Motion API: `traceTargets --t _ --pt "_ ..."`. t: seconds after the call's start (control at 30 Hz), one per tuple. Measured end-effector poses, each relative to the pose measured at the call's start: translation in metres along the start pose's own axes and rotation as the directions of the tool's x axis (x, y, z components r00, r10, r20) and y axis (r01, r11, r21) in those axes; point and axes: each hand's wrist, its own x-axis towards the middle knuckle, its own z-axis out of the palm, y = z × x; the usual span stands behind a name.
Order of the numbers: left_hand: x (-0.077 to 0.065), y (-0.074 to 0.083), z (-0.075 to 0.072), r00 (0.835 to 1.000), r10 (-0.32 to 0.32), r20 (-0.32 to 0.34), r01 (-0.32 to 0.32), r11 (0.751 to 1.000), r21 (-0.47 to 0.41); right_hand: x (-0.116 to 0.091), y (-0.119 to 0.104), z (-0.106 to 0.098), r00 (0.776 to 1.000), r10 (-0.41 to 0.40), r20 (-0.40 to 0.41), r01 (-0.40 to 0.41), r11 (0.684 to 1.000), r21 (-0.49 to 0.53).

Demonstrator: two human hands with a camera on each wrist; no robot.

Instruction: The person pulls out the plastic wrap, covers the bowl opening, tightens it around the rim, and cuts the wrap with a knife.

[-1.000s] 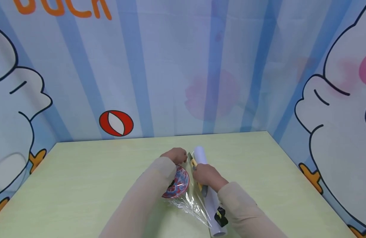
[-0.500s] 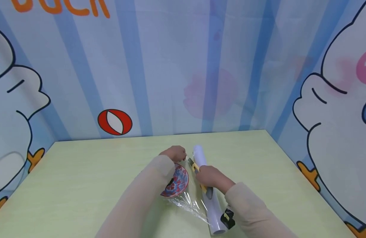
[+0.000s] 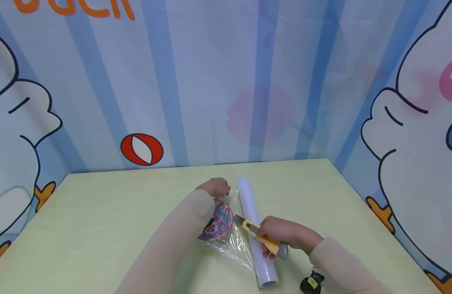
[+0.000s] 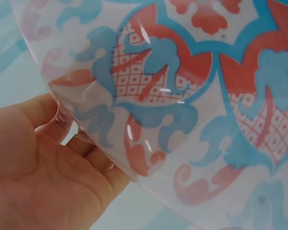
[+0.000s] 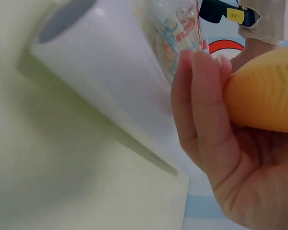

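Observation:
A red-and-blue patterned bowl (image 3: 223, 220) lies under clear plastic wrap (image 3: 238, 245), partly hidden by the left forearm. My left hand (image 3: 216, 187) is at its far edge; in the left wrist view, that hand (image 4: 53, 163) grips the film at the rim, some fingers hidden behind it. My right hand (image 3: 281, 232) holds a yellow utility knife (image 3: 260, 237), its blade pointing toward the bowl, over the film. Beneath the knife, the white roll of plastic wrap (image 3: 249, 200) lies lengthwise on the table, its film stretching left to the bowl. The right wrist view shows fingers curled around the yellow handle (image 5: 264, 96).
The pale green table (image 3: 137, 204) ends at a blue striped backdrop (image 3: 211, 81) with cartoon figures at both sides. A black wrist camera (image 3: 312, 282) sits on my right sleeve.
My right hand with the utility knife has come back toward me and to the right, away from the far end of the roll. My left hand stays at the bowl's far edge.

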Motion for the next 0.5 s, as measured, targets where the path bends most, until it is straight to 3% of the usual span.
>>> traceTargets --t 0.07,0.17,0.33,0.5 --pt "-0.029 0.017 -0.009 0.999 -0.043 -0.009 0.043 0.999 -0.019 -0.008 0.008 -0.001 0.998 -0.008 0.054 0.006 0.999 0.039" --pt "-0.056 0.031 -0.017 0.999 -0.042 -0.031 0.041 0.999 -0.022 -0.023 0.02 -0.002 0.993 -0.005 0.115 -0.007 0.995 0.099" --pt "-0.057 0.031 -0.022 0.999 -0.049 -0.014 0.048 0.997 -0.052 -0.047 0.036 -0.001 0.975 0.023 0.221 -0.057 0.987 0.15" --pt "-0.05 0.028 -0.019 0.999 -0.033 -0.002 0.032 0.997 -0.073 -0.071 0.047 0.003 0.957 0.213 0.199 -0.237 0.966 0.101"
